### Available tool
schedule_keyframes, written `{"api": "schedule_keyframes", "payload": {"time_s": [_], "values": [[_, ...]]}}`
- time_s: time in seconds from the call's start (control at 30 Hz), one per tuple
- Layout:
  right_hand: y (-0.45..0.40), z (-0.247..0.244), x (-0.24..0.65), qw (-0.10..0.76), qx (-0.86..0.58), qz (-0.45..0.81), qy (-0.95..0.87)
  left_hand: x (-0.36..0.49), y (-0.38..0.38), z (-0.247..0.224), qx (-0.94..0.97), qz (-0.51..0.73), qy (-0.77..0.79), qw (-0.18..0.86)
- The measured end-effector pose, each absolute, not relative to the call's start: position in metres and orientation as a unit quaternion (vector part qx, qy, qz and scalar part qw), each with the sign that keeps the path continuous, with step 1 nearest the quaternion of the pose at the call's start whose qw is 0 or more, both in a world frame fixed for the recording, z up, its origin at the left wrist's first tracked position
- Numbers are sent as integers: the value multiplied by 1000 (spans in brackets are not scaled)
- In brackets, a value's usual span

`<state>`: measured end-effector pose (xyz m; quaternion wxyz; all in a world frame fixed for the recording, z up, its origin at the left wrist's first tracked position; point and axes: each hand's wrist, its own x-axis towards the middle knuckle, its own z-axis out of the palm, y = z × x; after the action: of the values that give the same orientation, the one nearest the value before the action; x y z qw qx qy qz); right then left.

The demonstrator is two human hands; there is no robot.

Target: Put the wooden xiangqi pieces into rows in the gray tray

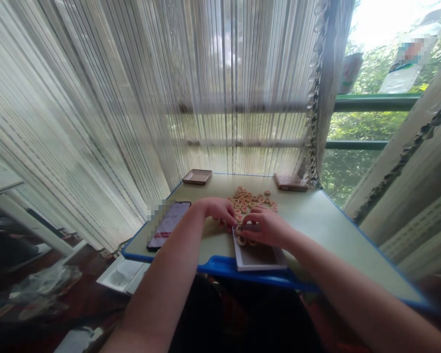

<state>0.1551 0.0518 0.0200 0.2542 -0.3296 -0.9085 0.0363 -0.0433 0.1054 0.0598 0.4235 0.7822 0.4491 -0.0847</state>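
Observation:
Many round wooden Chinese chess pieces (244, 200), some with red marks, lie loose at the middle of the table. In front of them is a shallow light-coloured box (259, 259) with a few pieces (241, 240) in its far left part. My left hand (222, 211) is at the box's far left corner, fingers bent down and closed; what they hold is hidden. My right hand (262, 225) reaches over the box's far end, its thumb and fingers curled around a piece at the left wall. That hand partly covers other pieces.
A phone (169, 225) lies at the table's left edge. At the back stand a shallow tray (197, 176) on the left and a flat brownish box (290, 182) on the right. A striped curtain (220, 88) hangs behind the blue-edged table (338, 240).

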Motion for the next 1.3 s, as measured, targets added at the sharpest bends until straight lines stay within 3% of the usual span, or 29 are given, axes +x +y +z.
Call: {"api": "schedule_keyframes", "payload": {"time_s": [0.47,0.7,1.13,1.3], "values": [[51,21,154,249,-322,52,-912,-42,105,59,775,-82,449,437],[43,32,160,184,-278,106,-937,-43,107,56,775,-81,436,450],[42,31,158,183,-275,104,-938,-43,105,58,770,-85,437,458],[40,38,168,130,-315,115,-933,-43,106,58,765,-84,439,463]]}}
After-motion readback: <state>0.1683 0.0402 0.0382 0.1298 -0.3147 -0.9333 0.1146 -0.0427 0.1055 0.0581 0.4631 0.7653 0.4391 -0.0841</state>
